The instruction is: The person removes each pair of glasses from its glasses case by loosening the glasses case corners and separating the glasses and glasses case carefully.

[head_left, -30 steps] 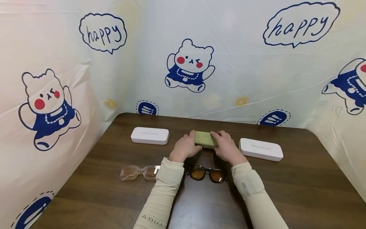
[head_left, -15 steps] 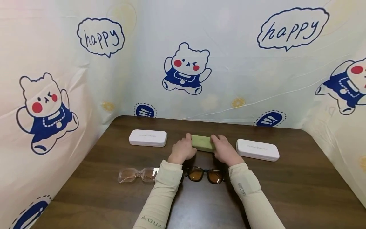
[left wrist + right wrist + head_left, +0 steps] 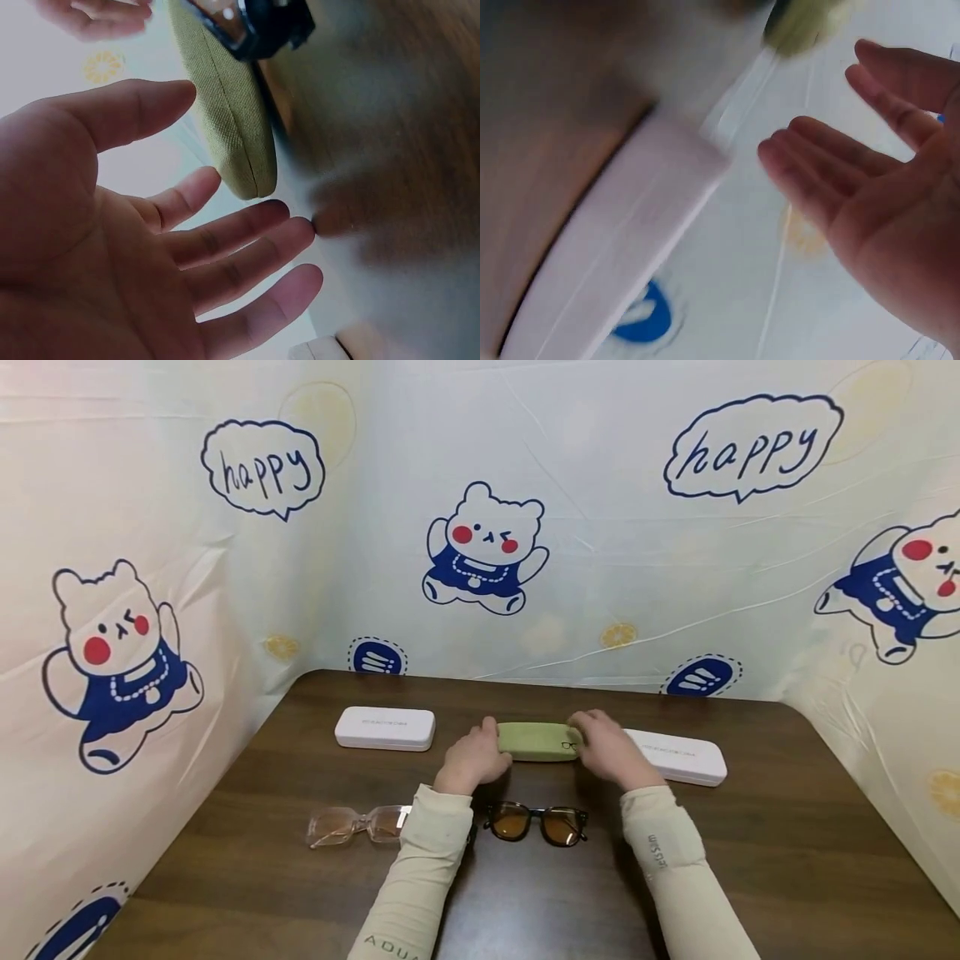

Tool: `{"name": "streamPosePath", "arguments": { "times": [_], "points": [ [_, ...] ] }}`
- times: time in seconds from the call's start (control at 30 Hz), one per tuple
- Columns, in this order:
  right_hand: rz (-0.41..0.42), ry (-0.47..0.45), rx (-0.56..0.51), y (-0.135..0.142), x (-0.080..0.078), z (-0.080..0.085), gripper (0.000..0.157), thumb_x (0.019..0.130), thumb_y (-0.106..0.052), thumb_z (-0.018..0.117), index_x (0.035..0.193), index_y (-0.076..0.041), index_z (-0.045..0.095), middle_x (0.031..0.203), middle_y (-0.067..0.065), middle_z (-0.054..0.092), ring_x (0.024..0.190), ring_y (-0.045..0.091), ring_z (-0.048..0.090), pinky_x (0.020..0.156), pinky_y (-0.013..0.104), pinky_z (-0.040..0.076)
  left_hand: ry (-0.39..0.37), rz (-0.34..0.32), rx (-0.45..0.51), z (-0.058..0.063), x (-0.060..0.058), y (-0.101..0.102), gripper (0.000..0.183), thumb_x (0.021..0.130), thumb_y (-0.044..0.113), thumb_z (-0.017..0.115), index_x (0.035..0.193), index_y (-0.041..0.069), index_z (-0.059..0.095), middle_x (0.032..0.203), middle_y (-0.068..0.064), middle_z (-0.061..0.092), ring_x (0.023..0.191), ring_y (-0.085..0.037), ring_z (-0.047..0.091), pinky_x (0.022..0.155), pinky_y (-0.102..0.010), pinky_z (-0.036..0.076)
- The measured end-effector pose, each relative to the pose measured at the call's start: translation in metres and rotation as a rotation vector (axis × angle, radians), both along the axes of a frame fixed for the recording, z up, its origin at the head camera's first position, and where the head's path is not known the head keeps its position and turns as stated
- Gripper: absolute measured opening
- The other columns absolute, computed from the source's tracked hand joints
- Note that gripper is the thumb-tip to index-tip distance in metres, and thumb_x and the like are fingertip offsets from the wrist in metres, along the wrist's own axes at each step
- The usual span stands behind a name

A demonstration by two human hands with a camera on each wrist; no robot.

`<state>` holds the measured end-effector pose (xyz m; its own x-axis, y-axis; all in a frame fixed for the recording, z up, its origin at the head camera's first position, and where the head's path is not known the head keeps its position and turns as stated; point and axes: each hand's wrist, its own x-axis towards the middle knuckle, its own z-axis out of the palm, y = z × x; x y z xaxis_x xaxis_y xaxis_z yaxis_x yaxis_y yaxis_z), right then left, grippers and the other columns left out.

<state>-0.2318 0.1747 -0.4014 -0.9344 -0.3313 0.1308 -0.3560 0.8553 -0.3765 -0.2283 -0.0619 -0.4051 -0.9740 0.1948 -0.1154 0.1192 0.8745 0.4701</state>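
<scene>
Green fabric-textured oblong glasses case (image 3: 534,742) lies flat on the dark brown wood-grain desk (image 3: 795,868), toward the far side, long axis running left to right, between both hands; small glasses print near its right end. Left hand (image 3: 472,762) at the case's left end, wide: fingers spread and only slightly bent, thumb tip overlapping the case in the left wrist view, actual contact can't tell. Right hand (image 3: 613,752) by the right end, also wide, fingers extended loosely, a gap to the case visible in the right wrist view. White oblong hard case with faint lettering (image 3: 385,729) on the left, lid down; matching white oblong case (image 3: 686,758) on the right, partly behind the right hand. Nearer the person: black-framed glasses with orange-tinted lenses (image 3: 536,825) below the green case, and clear-framed glasses with pale tinted lenses (image 3: 358,827) further left, right edge reaching the cream left sleeve (image 3: 420,868). Cream right sleeve (image 3: 686,868) has small lettering. Pale cartoon-bear cloth backdrop (image 3: 600,577) behind the desk.
</scene>
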Motion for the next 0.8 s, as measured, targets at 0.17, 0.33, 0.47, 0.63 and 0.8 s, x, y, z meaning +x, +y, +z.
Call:
{"name": "streamPosePath", "arguments": {
  "times": [0.17, 0.33, 0.47, 0.63, 0.8],
  "points": [
    [-0.154, -0.099, 0.015, 0.048, 0.0, 0.008, 0.058, 0.089, -0.012, 0.07, 0.141, 0.003, 0.05, 0.142, 0.038, 0.042, 0.132, 0.057, 0.036, 0.102, 0.068, 0.033, -0.002, 0.012, -0.003, 0.002, 0.001, 0.0, 0.048, 0.096, 0.029, 0.067, 0.131, 0.002, 0.048, 0.11, -0.017, 0.057, 0.089, -0.03, 0.061, 0.076, -0.048, 0.05],
    [-0.187, -0.286, 0.085, 0.083, 0.003, 0.005, 0.09, 0.084, -0.029, 0.081, 0.151, 0.006, 0.033, 0.149, 0.041, 0.031, 0.136, 0.064, 0.021, 0.102, 0.075, 0.024, 0.001, 0.009, -0.006, 0.002, 0.001, 0.0, 0.056, 0.096, 0.03, 0.066, 0.137, -0.001, 0.045, 0.116, -0.02, 0.055, 0.092, -0.032, 0.061, 0.078, -0.049, 0.05],
    [-0.162, -0.272, 0.159, 0.091, 0.002, 0.005, 0.088, 0.08, -0.024, 0.084, 0.147, 0.009, 0.038, 0.14, 0.039, 0.045, 0.128, 0.062, 0.036, 0.099, 0.072, 0.031, 0.003, 0.01, -0.008, 0.003, 0.0, 0.0, 0.06, 0.096, 0.031, 0.066, 0.141, -0.002, 0.042, 0.119, -0.021, 0.055, 0.093, -0.032, 0.062, 0.079, -0.049, 0.051],
    [-0.198, -0.26, 0.192, 0.091, 0.003, 0.003, 0.081, 0.079, -0.018, 0.082, 0.145, 0.006, 0.043, 0.134, 0.037, 0.049, 0.123, 0.059, 0.042, 0.091, 0.074, 0.036, 0.006, 0.011, -0.007, 0.004, 0.0, 0.0, 0.062, 0.096, 0.031, 0.067, 0.141, -0.003, 0.042, 0.12, -0.021, 0.055, 0.095, -0.033, 0.062, 0.079, -0.049, 0.051],
    [-0.235, -0.267, 0.173, 0.088, 0.007, 0.0, 0.077, 0.077, -0.011, 0.082, 0.143, 0.002, 0.045, 0.13, 0.035, 0.05, 0.121, 0.06, 0.04, 0.088, 0.079, 0.032, 0.012, 0.01, -0.007, 0.006, 0.002, 0.002, 0.062, 0.096, 0.031, 0.067, 0.143, -0.002, 0.042, 0.124, -0.022, 0.054, 0.098, -0.035, 0.062, 0.08, -0.05, 0.051]
  ]
}}
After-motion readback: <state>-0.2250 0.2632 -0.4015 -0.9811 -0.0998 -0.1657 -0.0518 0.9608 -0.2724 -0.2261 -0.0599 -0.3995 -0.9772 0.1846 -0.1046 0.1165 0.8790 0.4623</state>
